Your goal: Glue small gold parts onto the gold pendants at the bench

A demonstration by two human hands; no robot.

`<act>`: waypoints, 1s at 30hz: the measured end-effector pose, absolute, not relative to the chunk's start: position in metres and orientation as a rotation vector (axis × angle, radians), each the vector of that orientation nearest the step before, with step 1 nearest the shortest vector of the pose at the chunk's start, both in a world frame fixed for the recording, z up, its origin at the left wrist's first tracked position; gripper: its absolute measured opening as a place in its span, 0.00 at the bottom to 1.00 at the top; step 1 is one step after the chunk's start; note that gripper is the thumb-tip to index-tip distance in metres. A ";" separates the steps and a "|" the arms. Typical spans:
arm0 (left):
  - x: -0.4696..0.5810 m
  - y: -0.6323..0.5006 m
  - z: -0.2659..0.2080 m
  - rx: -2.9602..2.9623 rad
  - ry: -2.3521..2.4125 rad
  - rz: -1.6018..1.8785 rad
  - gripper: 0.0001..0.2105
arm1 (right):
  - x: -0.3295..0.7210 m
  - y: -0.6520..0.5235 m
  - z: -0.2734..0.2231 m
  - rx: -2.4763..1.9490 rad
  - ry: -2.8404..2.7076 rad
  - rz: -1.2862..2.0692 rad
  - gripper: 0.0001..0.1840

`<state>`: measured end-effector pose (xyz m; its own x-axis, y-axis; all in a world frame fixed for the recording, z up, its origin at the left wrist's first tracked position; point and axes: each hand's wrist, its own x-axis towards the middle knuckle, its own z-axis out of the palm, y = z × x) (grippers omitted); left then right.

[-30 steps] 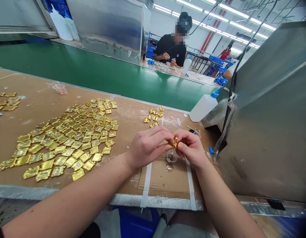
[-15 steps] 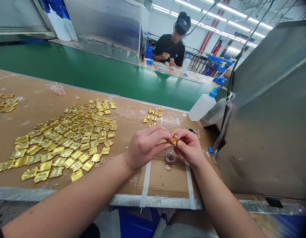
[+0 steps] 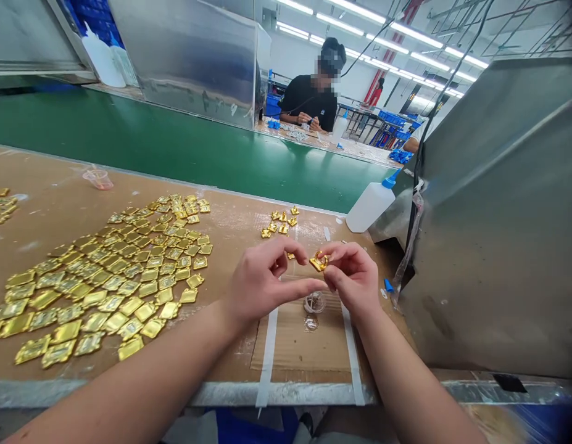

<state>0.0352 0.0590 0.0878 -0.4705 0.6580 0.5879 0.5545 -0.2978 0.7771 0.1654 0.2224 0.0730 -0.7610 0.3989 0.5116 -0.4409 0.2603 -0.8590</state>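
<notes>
My right hand point(image 3: 356, 271) pinches a gold ring-shaped piece point(image 3: 318, 263) with a flat squarish plate between thumb and fingertips, above a cardboard pad. My left hand point(image 3: 266, 276) is open just to the left of it, thumb and fingers spread apart; its thumb tip reaches close to the right thumb. Below the hands stands a small clear round cup point(image 3: 315, 301) on the cardboard pad point(image 3: 299, 348). Beyond the left hand lie several small gold pieces point(image 3: 282, 217). A wide spread of flat gold plates point(image 3: 142, 271) covers the bench to the left.
A white squeeze bottle point(image 3: 371, 206) with a blue tip stands at the back right, beside a metal panel point(image 3: 493, 234). A blue cap point(image 3: 388, 285) lies near it. Behind the bench runs a green belt point(image 3: 174, 145). A co-worker point(image 3: 308, 105) sits across it.
My left fingers have opened and come off the gold ring-shaped piece, which stays in my right hand and now shows its flat plate. The camera view has shifted slightly.
</notes>
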 end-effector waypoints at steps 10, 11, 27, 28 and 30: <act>0.029 0.072 0.085 0.791 1.178 1.570 0.16 | 0.171 0.222 0.075 0.202 -2.103 0.732 0.15; 0.029 0.071 0.085 0.752 1.140 1.556 0.16 | 0.171 0.222 0.074 0.198 -2.089 0.740 0.17; 0.006 0.056 0.096 0.881 1.308 1.637 0.18 | 0.166 0.238 0.070 -0.079 -2.396 0.847 0.20; 0.007 0.053 0.098 0.907 1.332 1.639 0.18 | 0.165 0.238 0.069 -0.067 -2.380 0.870 0.19; 0.012 0.051 0.102 0.978 1.362 1.620 0.18 | 0.166 0.237 0.069 -0.023 -2.308 0.938 0.16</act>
